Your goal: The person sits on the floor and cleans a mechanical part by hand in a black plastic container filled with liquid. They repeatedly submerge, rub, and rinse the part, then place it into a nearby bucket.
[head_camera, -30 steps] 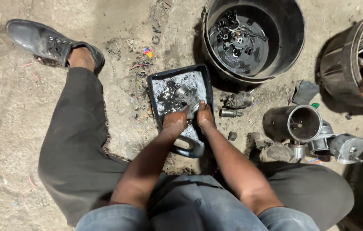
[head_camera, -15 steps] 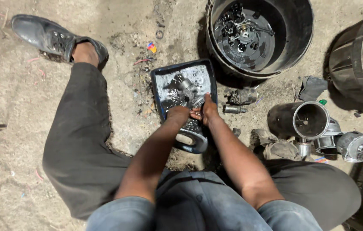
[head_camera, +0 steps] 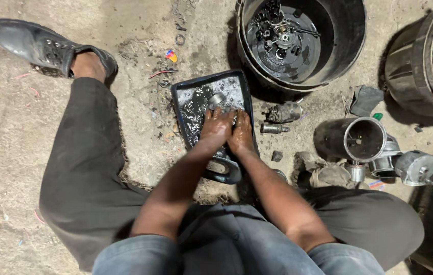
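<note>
1. A person sits on a dirt floor (head_camera: 7, 168), seen from above, with a dark rectangular tray (head_camera: 181, 109) of black oily liquid on the ground between the legs.
2. The left hand (head_camera: 216, 127) lies in the tray, palm down, fingers loosely curled over something in the liquid; what it grips, if anything, cannot be told.
3. The right hand (head_camera: 242, 133) lies just beside the left hand, touching it, also in the tray with fingers bent downward; its grasp cannot be told either.
4. A small shiny metal part (head_camera: 217, 100) sits in the tray just beyond the fingertips of both hands, half sunk in the liquid.
5. Beyond the tray stands a large black tub (head_camera: 351, 46) holding dark liquid and a heap of small metal parts.
6. To the right of the tray, on the ground, lie two small cylindrical metal pieces (head_camera: 277, 119).
7. Farther right of the tray lies an open metal cylinder (head_camera: 351, 138) on its side, with grey metal housings (head_camera: 416, 167) next to it.
8. Left of the tray, the person's leg in dark trousers stretches out, ending in a black leather shoe (head_camera: 38, 45).
</note>
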